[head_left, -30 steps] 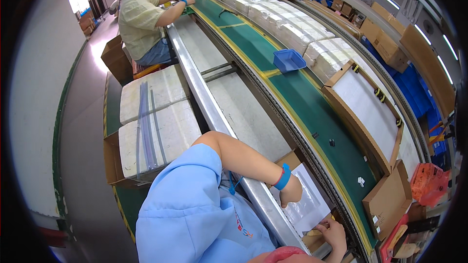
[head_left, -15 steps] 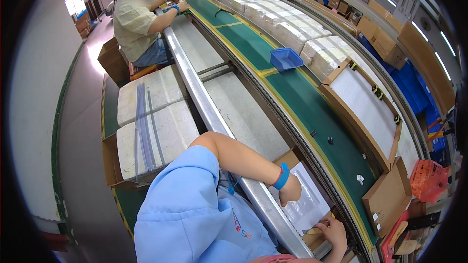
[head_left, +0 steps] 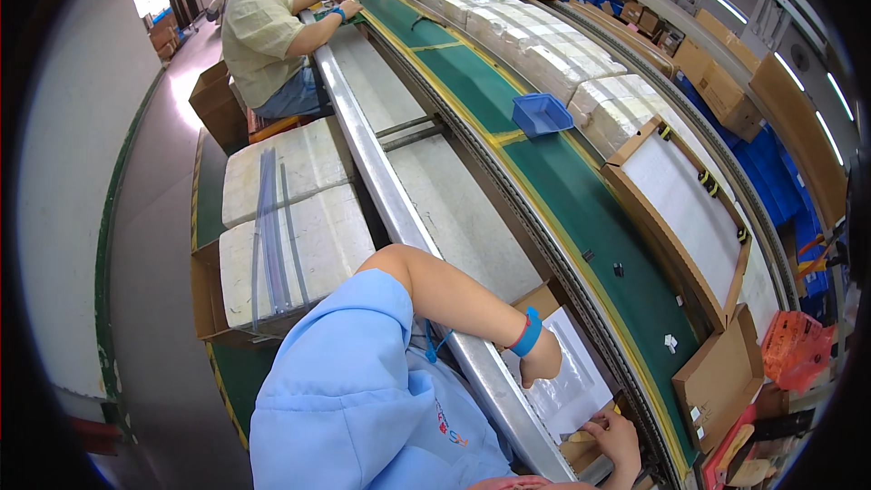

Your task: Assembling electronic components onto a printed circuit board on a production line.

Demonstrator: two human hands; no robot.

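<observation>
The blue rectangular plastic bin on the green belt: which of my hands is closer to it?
Left. Your left hand is below the bin in the picture, over a flat white sheet; your right hand is lower and further right, at the sheet's bottom edge, so farther away.

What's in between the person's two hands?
A white sheet, shiny in part, lies between the left hand and the right hand. The head view shows it.
</observation>
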